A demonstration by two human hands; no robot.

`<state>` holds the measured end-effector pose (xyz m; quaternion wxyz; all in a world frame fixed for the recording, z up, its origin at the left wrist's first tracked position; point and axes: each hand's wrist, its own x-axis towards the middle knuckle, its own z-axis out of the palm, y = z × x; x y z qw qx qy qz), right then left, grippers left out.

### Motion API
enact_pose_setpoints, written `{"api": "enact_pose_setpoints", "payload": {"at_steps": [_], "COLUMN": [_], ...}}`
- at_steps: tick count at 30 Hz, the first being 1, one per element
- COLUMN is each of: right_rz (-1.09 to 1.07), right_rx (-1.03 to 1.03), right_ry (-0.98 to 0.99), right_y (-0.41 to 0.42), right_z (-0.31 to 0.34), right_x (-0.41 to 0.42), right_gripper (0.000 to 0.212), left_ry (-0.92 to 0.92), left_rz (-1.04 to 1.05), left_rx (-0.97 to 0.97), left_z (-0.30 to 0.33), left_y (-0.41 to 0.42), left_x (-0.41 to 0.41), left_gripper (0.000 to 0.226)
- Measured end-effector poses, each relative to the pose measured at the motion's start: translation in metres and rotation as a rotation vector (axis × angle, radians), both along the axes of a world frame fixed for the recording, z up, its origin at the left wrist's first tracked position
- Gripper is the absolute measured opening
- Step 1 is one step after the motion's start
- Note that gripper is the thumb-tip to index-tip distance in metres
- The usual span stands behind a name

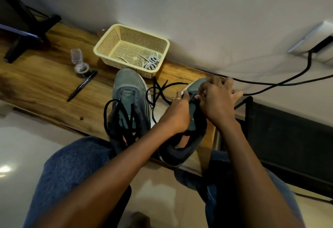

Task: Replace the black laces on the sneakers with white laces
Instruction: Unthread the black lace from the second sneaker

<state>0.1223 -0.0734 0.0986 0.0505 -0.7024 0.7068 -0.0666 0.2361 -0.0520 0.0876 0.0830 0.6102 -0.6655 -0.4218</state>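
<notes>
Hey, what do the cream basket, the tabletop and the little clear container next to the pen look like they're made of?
The cream perforated basket looks like moulded plastic, matte: even grid holes, rolled rim. The brown tabletop looks like wood or wood-look laminate, lightly glossy: streaked grain shows, but which one is unclear. The small clear container with hinged lid appears to be transparent plastic: you can see through its walls.

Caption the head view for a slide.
Both hands, left hand and right hand, unthread a black lace from the right grey sneaker on a wooden bench.
</notes>
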Motion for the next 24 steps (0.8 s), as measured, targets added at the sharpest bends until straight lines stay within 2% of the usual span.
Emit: {"api": "enact_pose_setpoints", "payload": {"at_steps": [3, 5, 9, 11, 13, 18, 22, 24], "right_rz": [-0.186, -0.218, -0.025, 0.034, 0.052, 0.038, -0.196, -0.247], "right_rx": [-0.125, -0.142, 0.073, 0.186, 0.2, 0.066, -0.144, -0.176], "right_ry": [-0.091, -0.122, -0.098, -0.041, -0.001, 0.038, -0.019, -0.051], "right_y": [-0.002, -0.003, -0.002, 0.0, 0.001, 0.001, -0.002, -0.004], "right_z": [0.0, 0.001, 0.005, 0.005, 0.005, 0.002, 0.006, 0.009], "right_x": [0.001, 0.001, 0.001, 0.004, 0.007, 0.012, 0.002, -0.004], "right_gripper": [0.012, 0.012, 0.024, 0.021, 0.017, 0.011, 0.019, 0.018], "left_ry": [0.022, 0.032, 0.018, 0.01, 0.009, 0.009, 0.026, 0.027], "left_rz": [0.014, 0.018, 0.025, 0.019, 0.016, 0.023, 0.049, 0.049], "left_rx": [0.009, 0.007, -0.005, -0.012, -0.002, 0.036, 0.067, 0.071], "left_z": [0.001, 0.001, -0.003, -0.006, -0.007, -0.008, -0.006, -0.006], "left_y": [-0.001, -0.002, -0.001, -0.002, -0.003, -0.004, -0.004, -0.003], "left_x": [0.0, 0.0, 0.002, 0.003, 0.002, 0.001, 0.0, 0.0], "left_gripper": [0.075, 0.075, 0.075, 0.077, 0.078, 0.083, 0.083, 0.083]}}
